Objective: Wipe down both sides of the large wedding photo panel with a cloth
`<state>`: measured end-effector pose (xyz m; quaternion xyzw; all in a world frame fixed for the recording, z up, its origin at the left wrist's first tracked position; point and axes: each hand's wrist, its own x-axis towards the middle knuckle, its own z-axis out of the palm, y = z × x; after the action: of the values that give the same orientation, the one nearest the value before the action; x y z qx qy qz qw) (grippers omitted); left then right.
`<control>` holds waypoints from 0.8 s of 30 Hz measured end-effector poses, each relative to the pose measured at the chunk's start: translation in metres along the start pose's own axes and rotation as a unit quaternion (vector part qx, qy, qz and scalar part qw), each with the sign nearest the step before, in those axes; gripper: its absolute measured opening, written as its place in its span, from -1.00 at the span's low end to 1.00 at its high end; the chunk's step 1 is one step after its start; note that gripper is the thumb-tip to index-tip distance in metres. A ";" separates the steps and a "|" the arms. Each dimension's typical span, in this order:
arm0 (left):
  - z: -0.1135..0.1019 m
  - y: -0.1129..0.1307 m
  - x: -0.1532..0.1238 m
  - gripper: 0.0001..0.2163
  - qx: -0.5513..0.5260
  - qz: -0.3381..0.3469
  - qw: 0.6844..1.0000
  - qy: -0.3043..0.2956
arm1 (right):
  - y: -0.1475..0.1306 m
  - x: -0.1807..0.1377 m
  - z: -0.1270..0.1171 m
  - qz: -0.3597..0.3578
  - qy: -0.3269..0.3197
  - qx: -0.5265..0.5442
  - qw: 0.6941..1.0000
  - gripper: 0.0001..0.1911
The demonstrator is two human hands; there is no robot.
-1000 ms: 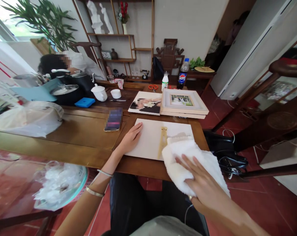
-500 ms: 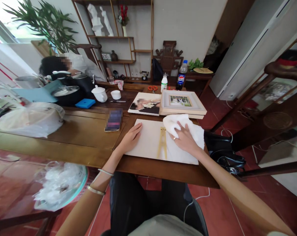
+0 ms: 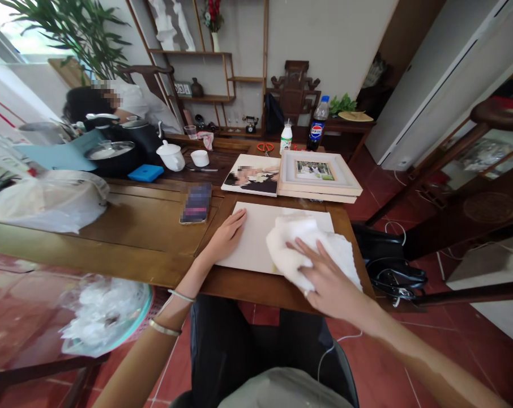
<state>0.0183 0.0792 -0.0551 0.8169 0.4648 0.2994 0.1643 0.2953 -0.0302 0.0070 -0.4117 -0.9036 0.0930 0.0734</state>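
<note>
A white flat panel lies on the wooden table in front of me. My left hand rests flat on its left edge, fingers stretched out. Over the panel's right part, my right hand grips a bunched white cloth and presses it down near the front edge. The cloth hides most of the gold A-shaped strip on the panel; only a yellowish bit shows beside it. Part of the cloth hangs past the panel's right side.
Behind the panel are a photo print and a white picture frame atop a stack. A phone lies left. Farther back stand a white teapot, cola bottle and orange scissors. Another person sits at far left.
My right hand has moved the cloth toward me across the panel, covering most of the gold strip. My left hand has stayed on the left edge.
</note>
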 end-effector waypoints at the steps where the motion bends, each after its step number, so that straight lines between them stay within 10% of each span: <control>1: 0.000 0.000 0.000 -0.56 -0.001 0.000 1.000 0.000 | 0.010 0.012 -0.001 0.009 0.005 -0.006 1.000 -0.53; 7: 0.000 0.000 0.000 -0.57 -0.002 0.000 1.000 0.002 | 0.037 0.070 -0.003 0.055 0.030 -0.051 0.997 -0.51; 16: 0.001 -0.004 0.000 -0.57 0.004 0.016 1.000 0.002 | -0.028 0.015 0.002 -0.055 -0.037 -0.033 0.997 -0.74; 24: 0.001 -0.005 0.001 -0.57 0.001 0.015 1.000 -0.002 | 0.019 0.055 -0.004 -0.008 0.009 -0.009 1.000 -0.47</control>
<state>0.0160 0.0824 -0.0579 0.8246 0.4521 0.3003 0.1598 0.2737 0.0243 0.0095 -0.4063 -0.9068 0.0804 0.0788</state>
